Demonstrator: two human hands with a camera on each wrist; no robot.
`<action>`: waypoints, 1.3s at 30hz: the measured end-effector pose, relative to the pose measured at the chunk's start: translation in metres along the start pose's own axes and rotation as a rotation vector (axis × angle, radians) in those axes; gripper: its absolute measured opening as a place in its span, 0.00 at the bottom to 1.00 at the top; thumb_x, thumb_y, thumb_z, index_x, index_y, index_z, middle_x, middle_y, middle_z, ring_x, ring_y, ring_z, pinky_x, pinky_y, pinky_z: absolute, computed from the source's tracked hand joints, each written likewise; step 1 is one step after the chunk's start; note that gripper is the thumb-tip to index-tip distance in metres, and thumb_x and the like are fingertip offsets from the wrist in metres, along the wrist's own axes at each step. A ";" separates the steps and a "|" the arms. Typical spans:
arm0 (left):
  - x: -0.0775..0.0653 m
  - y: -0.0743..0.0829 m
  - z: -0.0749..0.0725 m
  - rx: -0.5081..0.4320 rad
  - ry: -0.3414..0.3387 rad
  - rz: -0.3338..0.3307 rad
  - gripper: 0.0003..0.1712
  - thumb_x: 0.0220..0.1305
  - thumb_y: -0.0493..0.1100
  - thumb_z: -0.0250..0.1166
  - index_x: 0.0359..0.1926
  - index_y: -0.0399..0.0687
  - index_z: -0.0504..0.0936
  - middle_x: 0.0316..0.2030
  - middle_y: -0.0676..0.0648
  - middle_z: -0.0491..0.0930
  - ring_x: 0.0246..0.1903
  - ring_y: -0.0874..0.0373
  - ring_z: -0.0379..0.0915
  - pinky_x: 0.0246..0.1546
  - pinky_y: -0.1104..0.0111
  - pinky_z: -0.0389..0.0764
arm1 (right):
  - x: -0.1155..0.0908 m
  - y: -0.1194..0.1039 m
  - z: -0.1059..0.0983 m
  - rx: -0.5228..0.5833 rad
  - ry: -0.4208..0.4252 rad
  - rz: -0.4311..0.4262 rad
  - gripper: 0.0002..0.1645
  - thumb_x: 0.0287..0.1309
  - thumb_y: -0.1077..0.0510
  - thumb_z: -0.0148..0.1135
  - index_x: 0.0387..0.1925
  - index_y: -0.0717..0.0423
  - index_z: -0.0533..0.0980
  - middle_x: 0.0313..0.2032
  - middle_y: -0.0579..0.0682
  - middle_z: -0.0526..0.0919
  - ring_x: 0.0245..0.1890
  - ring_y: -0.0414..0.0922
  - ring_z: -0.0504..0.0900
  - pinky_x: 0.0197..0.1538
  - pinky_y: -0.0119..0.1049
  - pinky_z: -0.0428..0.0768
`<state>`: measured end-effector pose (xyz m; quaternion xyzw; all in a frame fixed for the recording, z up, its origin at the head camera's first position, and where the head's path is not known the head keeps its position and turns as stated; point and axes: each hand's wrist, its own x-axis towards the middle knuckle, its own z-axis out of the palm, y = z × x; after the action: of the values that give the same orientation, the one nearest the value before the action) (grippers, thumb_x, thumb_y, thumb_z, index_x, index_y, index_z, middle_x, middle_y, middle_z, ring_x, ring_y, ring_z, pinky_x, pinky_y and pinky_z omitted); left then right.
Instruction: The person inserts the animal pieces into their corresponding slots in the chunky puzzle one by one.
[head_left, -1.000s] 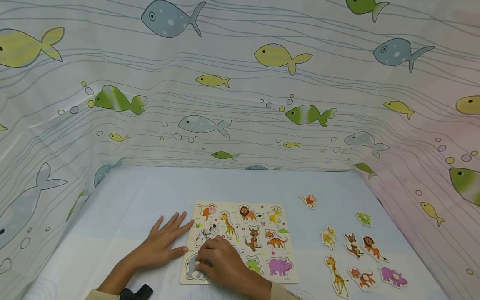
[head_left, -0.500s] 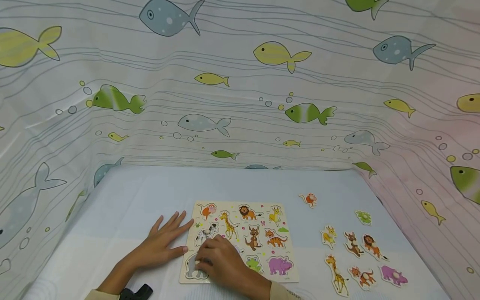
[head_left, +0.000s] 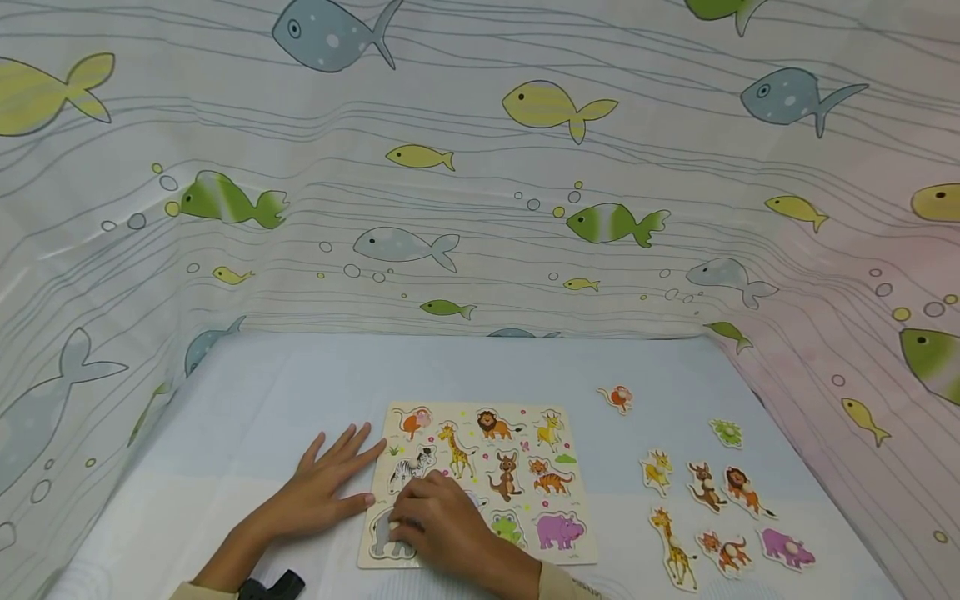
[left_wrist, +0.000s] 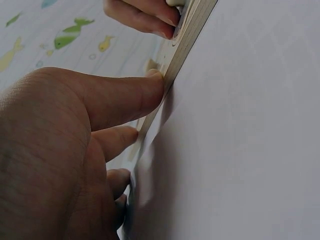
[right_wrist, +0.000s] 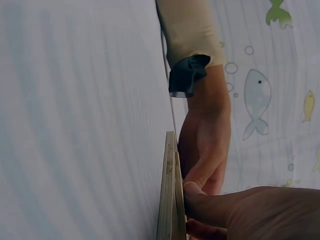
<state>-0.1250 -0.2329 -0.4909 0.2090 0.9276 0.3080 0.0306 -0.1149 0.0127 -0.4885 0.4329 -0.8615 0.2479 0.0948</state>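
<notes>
A wooden animal puzzle board (head_left: 589, 557) lies flat on the white cloth. My right hand (head_left: 442, 521) is over its near left part, fingers curled and pinching the grey elephant puzzle piece (head_left: 382, 533), much of which the hand hides. In the right wrist view the thumb (right_wrist: 212, 205) bends at the piece, whose edge (right_wrist: 178, 200) stands slightly proud of the board. My left hand (head_left: 322, 492) lies spread at the board's left side. Its thumb (left_wrist: 135, 97) touches the board's edge in the left wrist view. The zebra (head_left: 408, 471) sits above the elephant.
Right of the board lie loose animal pieces: monkey (head_left: 618, 398), goat (head_left: 657, 472), kangaroo (head_left: 705, 487), lion (head_left: 742, 487), giraffe (head_left: 672, 546), tiger (head_left: 723, 554), hippo (head_left: 787, 550) and a green piece (head_left: 727, 433). A fish-print curtain (head_left: 480, 200) rises behind the table. A black wrist mount (head_left: 273, 586) sits by the left forearm.
The head view shifts slightly. Both hands, the board and the loose pieces stay in place.
</notes>
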 end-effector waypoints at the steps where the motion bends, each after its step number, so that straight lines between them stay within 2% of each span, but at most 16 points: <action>1: 0.000 0.000 0.000 0.001 0.002 0.001 0.39 0.65 0.60 0.64 0.73 0.55 0.68 0.76 0.36 0.56 0.75 0.29 0.46 0.70 0.34 0.37 | 0.000 0.000 0.000 0.002 -0.002 0.001 0.07 0.58 0.45 0.71 0.37 0.40 0.87 0.38 0.33 0.84 0.38 0.31 0.75 0.47 0.20 0.73; 14: 0.000 -0.002 0.002 0.001 0.003 0.000 0.40 0.64 0.60 0.65 0.73 0.54 0.68 0.76 0.35 0.56 0.75 0.29 0.46 0.71 0.34 0.35 | -0.001 -0.002 0.000 0.014 -0.017 0.023 0.09 0.58 0.45 0.71 0.38 0.41 0.87 0.40 0.33 0.83 0.38 0.30 0.73 0.45 0.18 0.70; 21: 0.000 -0.001 0.001 0.001 0.017 0.014 0.39 0.64 0.59 0.64 0.73 0.54 0.68 0.76 0.34 0.56 0.74 0.28 0.47 0.71 0.34 0.36 | 0.002 -0.004 -0.006 0.101 -0.045 0.060 0.18 0.57 0.45 0.72 0.47 0.44 0.84 0.36 0.36 0.81 0.35 0.28 0.70 0.42 0.16 0.66; 24: -0.001 0.000 0.000 0.000 0.017 0.011 0.39 0.64 0.59 0.65 0.73 0.53 0.68 0.75 0.34 0.56 0.74 0.28 0.47 0.71 0.34 0.35 | 0.003 -0.006 -0.015 0.184 -0.041 0.074 0.19 0.58 0.46 0.71 0.49 0.48 0.82 0.39 0.40 0.83 0.38 0.31 0.76 0.45 0.17 0.71; 28: 0.000 -0.001 0.001 0.002 0.017 0.005 0.39 0.63 0.58 0.65 0.72 0.54 0.69 0.75 0.34 0.56 0.74 0.28 0.46 0.71 0.35 0.34 | 0.004 -0.004 -0.031 0.366 -0.061 0.123 0.19 0.60 0.49 0.69 0.50 0.52 0.82 0.45 0.44 0.85 0.44 0.37 0.82 0.49 0.23 0.78; 31: 0.000 -0.002 0.002 0.004 0.021 0.003 0.39 0.63 0.58 0.66 0.72 0.54 0.69 0.75 0.35 0.56 0.74 0.28 0.46 0.72 0.36 0.33 | 0.002 -0.001 -0.046 0.492 -0.087 0.178 0.19 0.62 0.48 0.68 0.51 0.52 0.81 0.46 0.46 0.85 0.45 0.38 0.83 0.49 0.27 0.81; 36: 0.001 -0.003 0.004 0.008 0.013 -0.010 0.40 0.63 0.59 0.66 0.73 0.55 0.68 0.76 0.36 0.56 0.75 0.29 0.46 0.74 0.39 0.30 | -0.009 0.010 -0.071 0.557 -0.099 0.236 0.19 0.63 0.49 0.67 0.53 0.49 0.80 0.48 0.46 0.85 0.47 0.43 0.84 0.52 0.33 0.82; 39: 0.001 -0.002 0.005 0.002 0.014 -0.013 0.40 0.62 0.59 0.66 0.73 0.56 0.68 0.76 0.37 0.56 0.75 0.30 0.46 0.74 0.40 0.29 | -0.020 0.020 -0.084 0.560 -0.098 0.283 0.17 0.64 0.48 0.66 0.53 0.45 0.80 0.48 0.44 0.85 0.47 0.41 0.84 0.51 0.34 0.83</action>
<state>-0.1258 -0.2312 -0.4959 0.2008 0.9295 0.3082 0.0256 -0.1234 0.0796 -0.4304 0.3296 -0.8148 0.4651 -0.1052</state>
